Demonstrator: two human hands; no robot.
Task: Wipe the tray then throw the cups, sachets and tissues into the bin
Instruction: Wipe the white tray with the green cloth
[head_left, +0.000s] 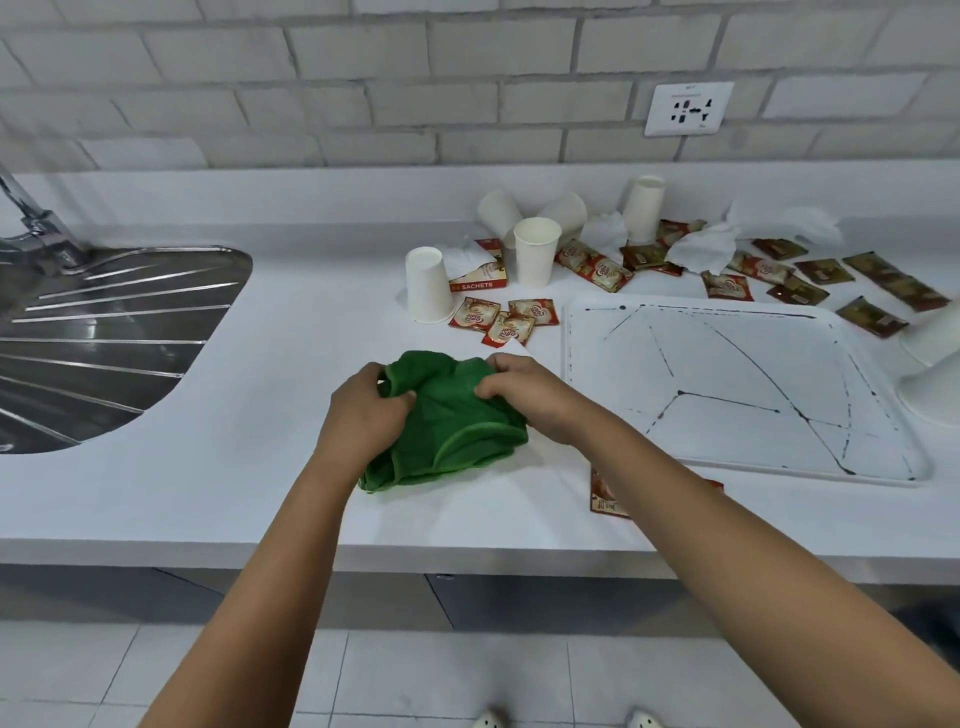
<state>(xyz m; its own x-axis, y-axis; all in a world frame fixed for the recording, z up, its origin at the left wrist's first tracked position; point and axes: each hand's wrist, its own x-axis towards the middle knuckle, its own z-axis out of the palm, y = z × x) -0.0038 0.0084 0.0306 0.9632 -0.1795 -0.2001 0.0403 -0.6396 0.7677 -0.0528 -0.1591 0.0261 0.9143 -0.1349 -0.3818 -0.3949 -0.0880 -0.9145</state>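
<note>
Step in hand, as I judge it: readying the cloth, before any wiping. Both hands on a crumpled green microfibre cloth (447, 421) that lies on the white bench (270, 364), mid-way between the sink and the tray, toward the front edge. Left hand (363, 410) has fingers curled into the cloth's left folds; right hand (519, 389) pinches a fold at its upper right. Both grips closed on fabric.

White rectangular plastic tray (597, 389) lies flat on the bench's right half, just right of the cloth, streaked with thin dark lines. Not yet wiped, by the look of it.

Next move likely calls for bunching the cloth into one hand, carrying it right onto the tray and rubbing along the dark lines.

Litter sits along the back of the bench behind the tray: white paper cups (537, 249), some upturned; red-and-gold sachets (519, 322); crumpled white tissues (696, 249); an open red sachet box (480, 270). One sachet lies near the front edge, partly under the right forearm. No bin in view.

Stainless steel sink drainer (104, 332) at the bench's left end, tap base above it. Pale grey brick wall (363, 78) behind, with a white wall socket (688, 108). Tiled floor below.
</note>
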